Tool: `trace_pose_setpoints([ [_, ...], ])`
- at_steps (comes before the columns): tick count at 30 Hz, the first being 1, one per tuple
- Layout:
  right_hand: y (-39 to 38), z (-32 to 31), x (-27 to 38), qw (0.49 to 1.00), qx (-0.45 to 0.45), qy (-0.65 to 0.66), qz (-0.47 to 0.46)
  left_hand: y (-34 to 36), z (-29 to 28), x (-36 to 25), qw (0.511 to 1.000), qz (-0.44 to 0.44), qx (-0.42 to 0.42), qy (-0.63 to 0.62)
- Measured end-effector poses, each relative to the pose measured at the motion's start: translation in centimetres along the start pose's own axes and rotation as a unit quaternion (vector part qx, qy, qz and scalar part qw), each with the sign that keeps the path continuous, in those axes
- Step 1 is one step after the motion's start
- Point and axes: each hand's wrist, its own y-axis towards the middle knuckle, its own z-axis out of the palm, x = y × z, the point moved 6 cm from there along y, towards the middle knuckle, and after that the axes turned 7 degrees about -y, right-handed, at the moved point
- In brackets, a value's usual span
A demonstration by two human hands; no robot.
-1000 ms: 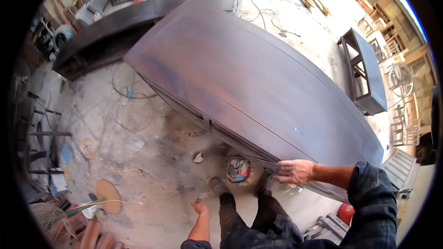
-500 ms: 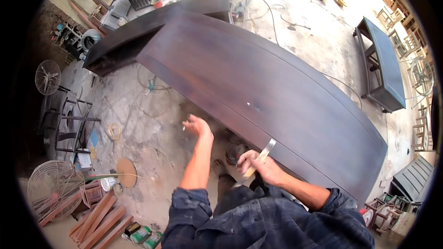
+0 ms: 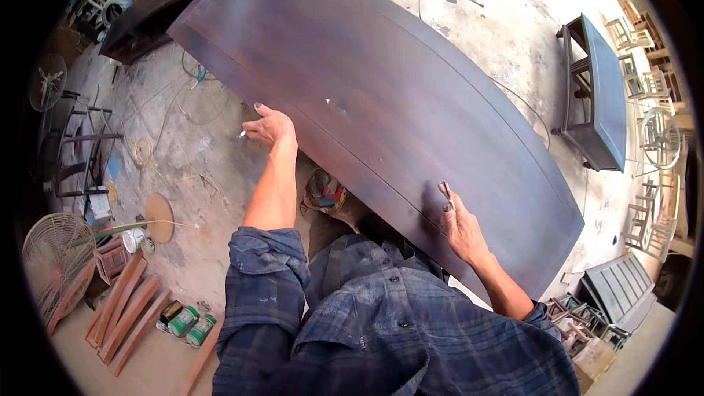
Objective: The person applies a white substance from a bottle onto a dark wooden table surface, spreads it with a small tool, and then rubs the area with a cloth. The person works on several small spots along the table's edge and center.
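Note:
A large dark brown wooden tabletop (image 3: 381, 125) with a curved far edge stretches across in front of me. My left hand (image 3: 271, 128) is at its near left edge; whether it touches is unclear. Between its fingers sits a small white stick, like a cigarette (image 3: 243, 133). Over the right part of the top, my right hand (image 3: 460, 229) is closed round a flat-bladed scraper (image 3: 445, 191), seen nearly edge-on; its handle is mostly hidden by the hand. A small pale damaged patch (image 3: 336, 106) shows on the wood between the hands.
Beneath the near edge is a container of rags (image 3: 325, 191). A dark bench (image 3: 598, 95) stands at the right. Wooden strips (image 3: 128, 312), green cans (image 3: 192, 325) and a wire fan (image 3: 59, 260) are at lower left. Cables run over the concrete floor (image 3: 183, 198).
My right hand has swung from near my body out over the tabletop with the scraper. My left hand has come up closer to the top's edge. The view has shifted.

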Motion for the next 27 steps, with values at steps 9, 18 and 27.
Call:
trace_pose_setpoints([
  [9,-2.7,0.2,0.1,0.974,0.017,-0.198,-0.111,-0.3,-1.6,-1.9,0.992,0.083,0.02,0.093],
  [18,-4.7,2.6,-0.2,0.945,-0.055,-0.272,-0.17,-1.1,-1.8,-2.6,0.995,0.063,0.035,0.07],
  [27,1.1,2.7,4.0,0.948,-0.055,-0.249,-0.191,-0.8,-1.9,-2.4,0.988,0.107,-0.013,0.109],
])
